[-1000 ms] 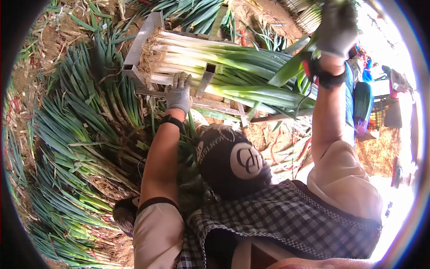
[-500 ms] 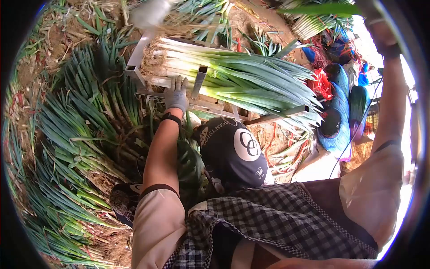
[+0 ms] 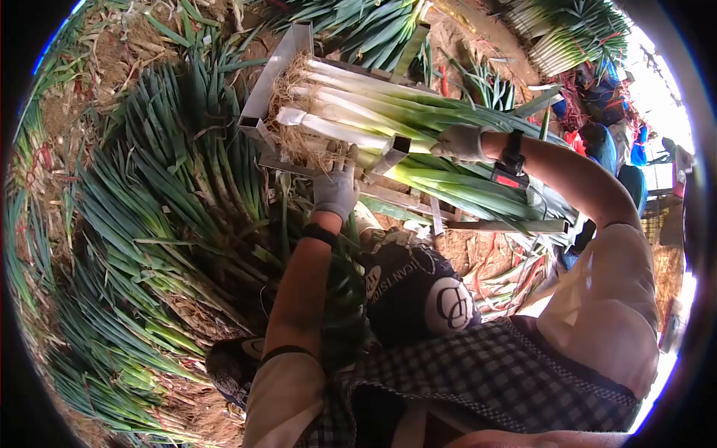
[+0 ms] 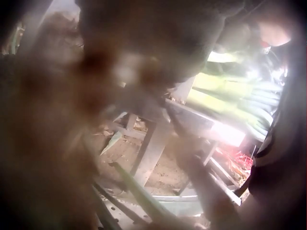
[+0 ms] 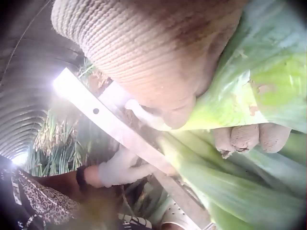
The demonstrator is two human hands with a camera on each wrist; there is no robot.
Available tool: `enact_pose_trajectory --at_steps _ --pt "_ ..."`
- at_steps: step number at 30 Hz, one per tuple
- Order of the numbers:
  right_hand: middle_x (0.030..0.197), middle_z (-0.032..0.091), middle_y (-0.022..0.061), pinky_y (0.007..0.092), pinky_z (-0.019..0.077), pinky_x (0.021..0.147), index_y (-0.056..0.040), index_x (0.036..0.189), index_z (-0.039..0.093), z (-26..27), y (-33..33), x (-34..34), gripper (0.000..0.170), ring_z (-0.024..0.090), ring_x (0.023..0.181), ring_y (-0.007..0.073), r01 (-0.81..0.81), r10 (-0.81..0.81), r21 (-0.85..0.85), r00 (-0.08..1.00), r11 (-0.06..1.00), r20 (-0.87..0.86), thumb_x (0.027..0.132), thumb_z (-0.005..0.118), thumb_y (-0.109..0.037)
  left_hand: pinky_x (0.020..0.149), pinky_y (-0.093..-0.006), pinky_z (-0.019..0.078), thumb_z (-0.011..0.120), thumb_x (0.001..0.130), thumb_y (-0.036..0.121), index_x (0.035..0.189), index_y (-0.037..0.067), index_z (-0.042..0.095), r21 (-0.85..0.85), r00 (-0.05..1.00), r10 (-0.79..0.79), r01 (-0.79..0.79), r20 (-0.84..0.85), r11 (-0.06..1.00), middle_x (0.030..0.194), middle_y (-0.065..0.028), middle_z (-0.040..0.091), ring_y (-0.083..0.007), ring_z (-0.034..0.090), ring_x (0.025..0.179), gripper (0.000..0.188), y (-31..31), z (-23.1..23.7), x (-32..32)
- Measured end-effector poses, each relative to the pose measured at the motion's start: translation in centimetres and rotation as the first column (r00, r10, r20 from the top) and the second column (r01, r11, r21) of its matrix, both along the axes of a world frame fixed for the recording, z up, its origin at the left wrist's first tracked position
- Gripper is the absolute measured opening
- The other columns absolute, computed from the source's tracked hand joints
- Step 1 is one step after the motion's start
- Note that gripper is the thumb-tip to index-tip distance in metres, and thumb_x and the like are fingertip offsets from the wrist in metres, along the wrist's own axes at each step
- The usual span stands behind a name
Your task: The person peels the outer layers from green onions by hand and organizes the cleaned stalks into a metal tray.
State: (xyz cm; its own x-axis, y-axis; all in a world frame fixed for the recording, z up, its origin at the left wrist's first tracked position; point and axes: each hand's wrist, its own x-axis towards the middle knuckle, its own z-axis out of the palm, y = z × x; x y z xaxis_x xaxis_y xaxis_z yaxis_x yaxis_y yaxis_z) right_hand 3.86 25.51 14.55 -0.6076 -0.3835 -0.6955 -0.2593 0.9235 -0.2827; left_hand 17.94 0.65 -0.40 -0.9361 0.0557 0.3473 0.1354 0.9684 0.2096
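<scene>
Leeks [image 3: 347,97] lie side by side in a metal frame [image 3: 287,67], white ends and roots to the left. My gloved right hand [image 3: 459,142] grips a leek at its green part. In the right wrist view, the fingers [image 5: 273,138] of that hand come out from under the broad green leaf [image 5: 278,86]. The held leek's white shaft [image 3: 328,128] lies over the others. At the roots [image 3: 299,142], my gloved left hand [image 3: 336,190] stretches its fingers over the frame's near side. Blur hides most of that hand in the left wrist view.
A big heap of unbundled leeks [image 3: 172,172] covers the ground on the left. More leeks [image 3: 366,30] lie behind the frame, and bundled ones [image 3: 571,37] at the back right. A metal post [image 3: 392,153] stands up between my hands. Black printed cloth [image 3: 418,287] is close below.
My right hand swung far out to the right, then came back in to the leeks, where it now grips one lying on top. My left hand stayed near the root end.
</scene>
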Motion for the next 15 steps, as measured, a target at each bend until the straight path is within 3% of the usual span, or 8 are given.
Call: enact_pose_trajectory --at_steps 3,6,9,10,11,13,14,15 --pt "0.066 0.060 0.0066 0.0326 0.0447 0.048 -0.0035 0.086 0.063 -1.4 -3.9 0.1 0.044 0.055 0.052 0.0181 -0.061 0.060 0.024 0.998 0.998 0.034 0.093 0.050 -0.045 0.099 -0.0519 0.0343 0.062 0.078 0.031 0.121 0.012 0.058 0.065 0.999 0.027 -0.030 0.047 0.997 0.122 -0.0132 0.057 -0.0322 0.053 0.110 0.048 -0.2 -0.5 0.1" --pt "0.065 0.061 0.0068 0.0349 0.0467 0.048 -0.0022 0.075 0.061 -3.8 -7.1 0.1 0.046 0.058 0.054 0.0192 0.112 -0.123 0.110 0.987 0.988 0.100 0.090 0.055 -0.046 0.088 -0.0490 0.0427 0.060 0.081 0.021 0.101 0.009 0.063 0.258 0.981 0.016 0.035 -0.194 0.966 0.096 -0.0134 0.065 -0.0333 0.059 0.096 0.024 -1.6 1.0 -0.7" --pt "0.064 0.061 0.0069 0.0358 0.0468 0.048 -0.0033 0.074 0.063 -2.7 -8.1 1.0 0.042 0.058 0.054 0.0194 0.047 -0.052 0.077 0.996 0.996 0.074 0.088 0.057 -0.043 0.087 -0.0480 0.0420 0.060 0.082 0.021 0.097 0.008 0.064 0.399 0.946 0.042 0.095 -0.321 0.912 0.097 -0.0139 0.062 -0.0341 0.056 0.095 0.020 -2.8 2.8 -2.9" --pt "0.071 0.065 0.0116 0.0379 0.0496 0.055 -0.0018 0.081 0.066 -3.4 -7.8 0.7 0.038 0.063 0.061 0.0267 0.066 -0.069 0.035 0.994 0.997 0.089 0.089 0.056 -0.038 0.087 -0.0480 0.0420 0.060 0.082 0.021 0.097 0.008 0.064 0.406 0.947 0.041 0.097 -0.318 0.909 0.097 -0.0139 0.062 -0.0341 0.056 0.095 0.020 -3.0 2.8 -4.1" --pt "0.071 0.065 0.0116 0.0379 0.0496 0.055 -0.0018 0.081 0.066 -3.5 -7.6 1.0 0.038 0.063 0.061 0.0267 0.070 -0.074 0.046 0.993 0.997 0.089 0.089 0.056 -0.038 0.086 -0.0474 0.0424 0.058 0.084 0.024 0.095 0.008 0.064 0.372 0.949 0.049 0.074 -0.311 0.925 0.096 -0.0137 0.061 -0.0337 0.055 0.096 0.020 -3.1 2.9 -5.5" --pt "0.084 0.068 0.0168 0.0391 0.0514 0.066 0.0000 0.090 0.067 -3.5 -7.6 0.9 0.038 0.065 0.076 0.0349 -0.248 0.271 0.160 0.953 0.955 -0.137 0.089 0.055 -0.036 0.085 -0.0468 0.0429 0.057 0.086 0.026 0.092 0.007 0.064 0.338 0.946 0.055 0.060 -0.319 0.939 0.094 -0.0135 0.061 -0.0333 0.055 0.096 0.021 -3.2 2.5 -7.3" --pt "0.093 0.067 0.0194 0.0403 0.0503 0.077 -0.0003 0.096 0.067 -3.8 -7.8 1.1 0.040 0.063 0.089 0.0388 -0.229 0.251 0.148 0.956 0.962 -0.151 0.089 0.055 -0.037 0.084 -0.0465 0.0429 0.055 0.087 0.029 0.092 0.007 0.062 0.171 0.966 0.030 0.014 -0.256 0.985 0.095 -0.0136 0.060 -0.0333 0.054 0.096 0.024 -3.4 1.5 -7.9" --pt "0.093 0.067 0.0194 0.0403 0.0503 0.077 -0.0003 0.096 0.067 -3.6 -7.2 1.1 0.040 0.063 0.089 0.0388 -0.223 0.245 0.148 0.957 0.964 -0.154 0.089 0.055 -0.037 0.084 -0.0461 0.0430 0.054 0.089 0.032 0.092 0.006 0.061 -0.005 0.983 0.017 -0.018 -0.184 1.000 0.096 -0.0137 0.060 -0.0334 0.053 0.096 0.027 -3.6 0.3 -8.4"
